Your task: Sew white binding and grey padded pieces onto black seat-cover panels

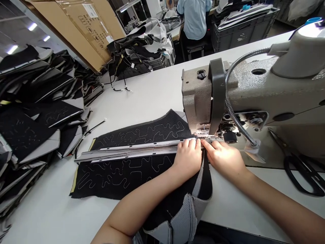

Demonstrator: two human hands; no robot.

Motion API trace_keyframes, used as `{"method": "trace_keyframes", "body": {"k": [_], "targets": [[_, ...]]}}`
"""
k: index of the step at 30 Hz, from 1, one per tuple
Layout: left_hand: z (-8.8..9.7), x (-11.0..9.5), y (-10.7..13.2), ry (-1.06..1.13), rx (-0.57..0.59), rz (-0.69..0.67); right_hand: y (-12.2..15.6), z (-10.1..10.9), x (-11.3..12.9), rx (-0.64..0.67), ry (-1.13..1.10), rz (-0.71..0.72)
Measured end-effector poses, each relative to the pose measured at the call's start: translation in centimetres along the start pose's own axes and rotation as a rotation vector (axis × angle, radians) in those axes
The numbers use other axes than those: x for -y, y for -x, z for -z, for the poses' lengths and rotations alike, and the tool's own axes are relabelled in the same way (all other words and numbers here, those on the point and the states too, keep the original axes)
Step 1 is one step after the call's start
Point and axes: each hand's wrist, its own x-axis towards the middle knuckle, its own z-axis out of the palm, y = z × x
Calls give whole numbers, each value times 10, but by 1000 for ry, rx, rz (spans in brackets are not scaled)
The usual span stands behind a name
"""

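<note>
A black quilted fabric panel [119, 174] with pale wavy stitching lies across the white table, with a grey strip [132, 151] running along its middle seam. My left hand [188, 156] lies flat on the panel, fingers pressed on the strip just before the needle. My right hand [224, 156] rests beside it, fingers flat on the fabric edge, pointing at the presser foot [203, 136]. A grey sewing machine [254, 91] stands right behind both hands. Grey mesh fabric [186, 217] hangs off the table's front edge.
Stacks of black and grey cut panels [33, 112] fill the left side. Black scissors [302, 171] lie on the machine bed at right. A cardboard box [78, 27] leans at the back. A person in a light blue shirt [194, 17] sits far behind.
</note>
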Motion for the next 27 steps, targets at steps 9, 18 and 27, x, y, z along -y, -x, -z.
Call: {"method": "trace_keyframes", "body": {"k": [9,18,27], "targets": [[4,1,-5,27,40,18,14,3,-12,-81,-291,108],[21,-10,39,-8,93,-71,48,35,-7,65,-826,394],[37,-26,23,-47,467,87,51,38,-2,161,-866,480]]}}
